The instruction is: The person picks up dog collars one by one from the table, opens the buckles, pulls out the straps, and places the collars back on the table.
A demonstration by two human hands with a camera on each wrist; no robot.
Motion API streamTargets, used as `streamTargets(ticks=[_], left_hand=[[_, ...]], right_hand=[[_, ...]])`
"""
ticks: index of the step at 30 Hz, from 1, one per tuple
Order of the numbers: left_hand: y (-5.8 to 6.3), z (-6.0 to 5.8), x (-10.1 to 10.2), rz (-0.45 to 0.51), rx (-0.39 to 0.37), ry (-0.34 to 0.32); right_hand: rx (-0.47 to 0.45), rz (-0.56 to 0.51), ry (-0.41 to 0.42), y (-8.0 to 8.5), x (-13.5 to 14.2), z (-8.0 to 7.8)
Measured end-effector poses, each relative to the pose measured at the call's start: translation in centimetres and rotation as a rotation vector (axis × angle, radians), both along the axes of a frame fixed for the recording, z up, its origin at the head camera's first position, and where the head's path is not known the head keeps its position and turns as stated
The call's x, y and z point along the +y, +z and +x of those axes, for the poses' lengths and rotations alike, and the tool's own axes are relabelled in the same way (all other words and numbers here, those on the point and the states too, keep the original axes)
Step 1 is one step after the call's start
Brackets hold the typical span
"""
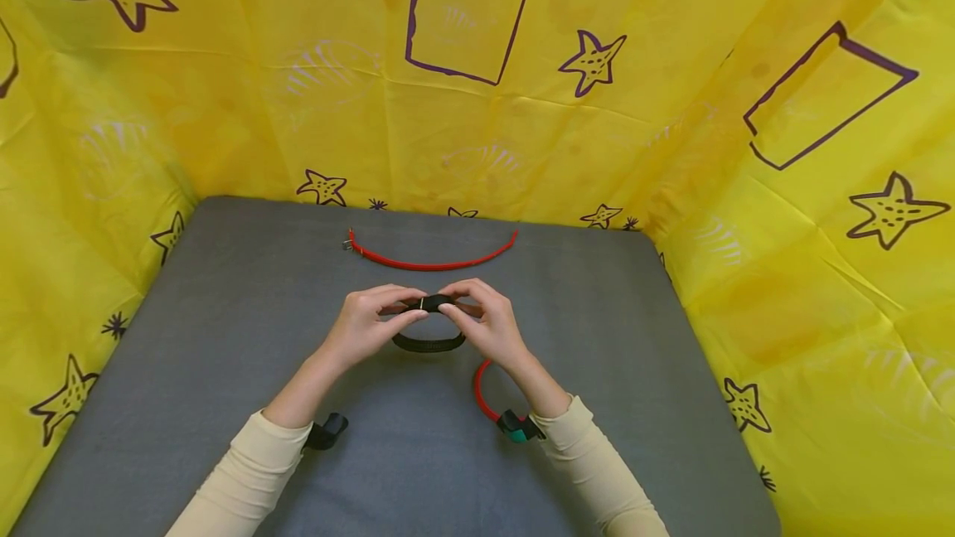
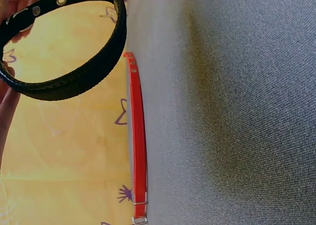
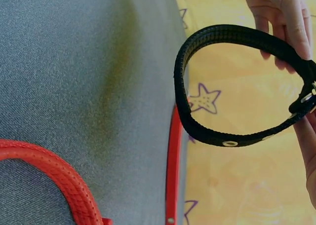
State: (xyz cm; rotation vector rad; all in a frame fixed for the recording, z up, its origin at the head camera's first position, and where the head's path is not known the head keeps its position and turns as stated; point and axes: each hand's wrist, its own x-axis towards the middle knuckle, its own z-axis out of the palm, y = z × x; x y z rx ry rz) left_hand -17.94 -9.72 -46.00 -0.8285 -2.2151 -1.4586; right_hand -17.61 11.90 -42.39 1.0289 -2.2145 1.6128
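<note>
A black collar [image 1: 429,345] with metal eyelets is bent into a closed loop and held above the table. Its buckle [image 3: 312,93] sits at the top, where the two ends overlap. My left hand [image 1: 363,323] pinches the strap left of the buckle between thumb and fingers. On the other side, my right hand [image 1: 488,323] pinches the overlapping strap the same way. Beyond both hands, a red collar [image 1: 429,267] lies stretched in a shallow curve, its buckle at the left end. A second red strap [image 1: 480,392] lies curved by my right forearm, partly hidden.
The grey table [image 1: 224,338] has yellow patterned cloth [image 1: 507,123] hanging behind it and along both sides. Dark straps [image 1: 326,432] show under the left wrist, and a black and green piece [image 1: 515,425] shows beside the right sleeve.
</note>
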Motion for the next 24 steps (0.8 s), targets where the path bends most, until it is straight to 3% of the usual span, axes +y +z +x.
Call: streamTargets(ticks=[24], left_hand=[[-0.15,0.23,-0.25,0.044,-0.072,0.036]], right_hand=[[-0.131,-0.105,0.004,-0.3,0.0,-0.24]])
